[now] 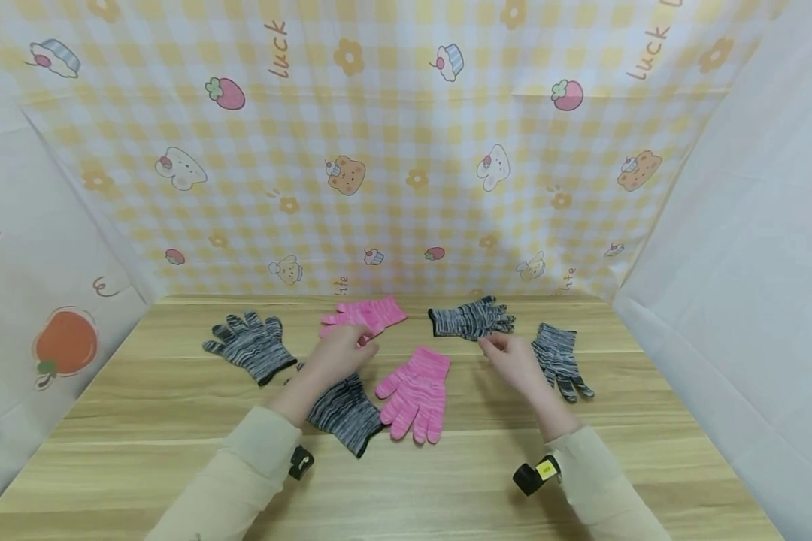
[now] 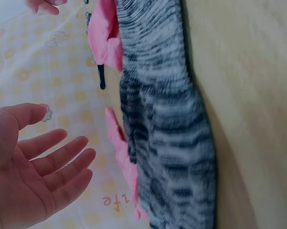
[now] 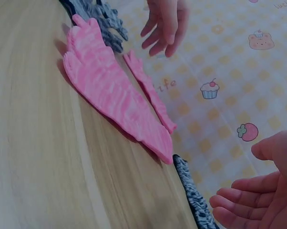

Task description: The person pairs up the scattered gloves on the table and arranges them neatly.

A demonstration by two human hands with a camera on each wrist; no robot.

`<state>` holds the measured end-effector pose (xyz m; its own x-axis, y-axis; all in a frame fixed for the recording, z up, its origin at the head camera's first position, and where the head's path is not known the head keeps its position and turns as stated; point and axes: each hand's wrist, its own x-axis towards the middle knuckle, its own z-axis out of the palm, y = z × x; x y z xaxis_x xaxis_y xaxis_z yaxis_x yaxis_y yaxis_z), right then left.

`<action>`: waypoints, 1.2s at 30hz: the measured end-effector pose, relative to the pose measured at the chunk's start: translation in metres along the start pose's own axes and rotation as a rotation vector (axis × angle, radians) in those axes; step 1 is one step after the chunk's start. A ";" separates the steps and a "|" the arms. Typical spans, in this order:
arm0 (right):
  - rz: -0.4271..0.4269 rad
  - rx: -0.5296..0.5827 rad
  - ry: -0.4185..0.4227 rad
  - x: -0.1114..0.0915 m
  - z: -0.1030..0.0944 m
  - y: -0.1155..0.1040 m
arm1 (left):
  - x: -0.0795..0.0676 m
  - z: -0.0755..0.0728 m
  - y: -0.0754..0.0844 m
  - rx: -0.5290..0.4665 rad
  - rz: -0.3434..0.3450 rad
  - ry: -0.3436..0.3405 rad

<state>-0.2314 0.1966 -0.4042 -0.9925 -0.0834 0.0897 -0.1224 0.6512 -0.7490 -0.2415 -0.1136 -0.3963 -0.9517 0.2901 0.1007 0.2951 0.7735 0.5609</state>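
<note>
My left hand (image 1: 341, 351) hovers above a grey-black knit glove (image 1: 346, 412), partly covering it and the fingers of a pink glove (image 1: 368, 314) behind. In the left wrist view that hand (image 2: 43, 167) has its fingers loosely spread, holding nothing. My right hand (image 1: 514, 361) is raised between two grey-black gloves: one at the back (image 1: 467, 318), one at the right (image 1: 559, 359). The right wrist view shows its relaxed fingers (image 3: 243, 200) with nothing in them. A second pink glove (image 1: 416, 398) lies between my hands, its fingertips beside the cuff of the left-centre grey glove.
Another grey-black glove (image 1: 252, 346) lies flat at the left of the wooden table (image 1: 433, 496). A yellow checked cloth (image 1: 406, 135) hangs along the table's back edge, with white curtains (image 1: 744, 225) at both sides. Each wrist wears a black camera (image 1: 529, 479).
</note>
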 end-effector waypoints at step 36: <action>0.349 0.546 -0.147 -0.002 0.053 -0.001 | 0.020 0.041 0.016 -0.220 -0.144 -0.172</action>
<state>-0.2291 0.1559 -0.4389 -0.9579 -0.0644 -0.2799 0.2640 0.1860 -0.9464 -0.2521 -0.0721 -0.4192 -0.9485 0.2919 -0.1230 0.1147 0.6785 0.7256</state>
